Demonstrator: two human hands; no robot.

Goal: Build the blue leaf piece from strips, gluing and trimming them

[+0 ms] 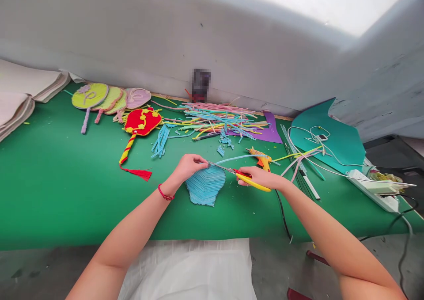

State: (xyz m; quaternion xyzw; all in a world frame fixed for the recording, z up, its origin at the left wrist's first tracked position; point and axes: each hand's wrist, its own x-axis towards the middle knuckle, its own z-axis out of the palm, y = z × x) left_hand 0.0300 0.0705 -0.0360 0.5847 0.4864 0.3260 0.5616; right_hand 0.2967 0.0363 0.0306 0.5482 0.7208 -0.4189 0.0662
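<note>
My right hand grips scissors with red and yellow handles. Their blades point left, with the tips close to my left fingertips. My left hand is closed in a pinch at the upper edge of a light-blue panel covered in rows of fuzzy stems. From beside those fingers a light-blue pipe cleaner stretches right, passing above the scissors. Its pinched end is hidden by the fingers. The panel lies flat on the green table.
A pile of coloured pipe cleaners lies behind my hands, with blue offcuts nearby. An orange glue gun rests beyond my right hand. Leftward are a red fan and several pastel fans. A power strip and cables lie right.
</note>
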